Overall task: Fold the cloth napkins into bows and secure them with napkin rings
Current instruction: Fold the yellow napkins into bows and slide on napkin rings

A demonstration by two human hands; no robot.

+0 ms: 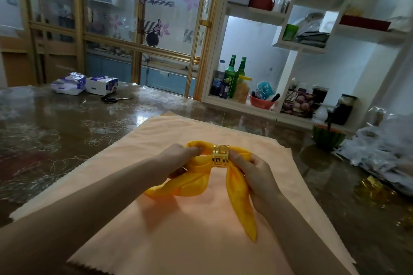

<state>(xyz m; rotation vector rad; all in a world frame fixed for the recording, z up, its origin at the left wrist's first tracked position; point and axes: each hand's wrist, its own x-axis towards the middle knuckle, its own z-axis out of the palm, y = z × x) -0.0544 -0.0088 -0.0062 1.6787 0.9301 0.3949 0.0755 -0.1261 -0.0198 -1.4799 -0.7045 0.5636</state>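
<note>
One napkin (239, 196) sits in one gold ring (220, 155) on one peach cloth (178, 241); left hand (178, 156) pinches its left loop, right hand (252, 167) its right.

Scissors (116, 98) lie on the table (67, 123) near two tissue packs (101, 85), green bottles (229, 72) on the shelf (237, 102), watermelon (328, 138) off right.

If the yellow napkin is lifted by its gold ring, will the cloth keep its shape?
Probably it droops: the yellow napkin tails lie limp and flat on the peach cloth. Its sheen suggests slippery fabric, so the gold ring may slide.
</note>
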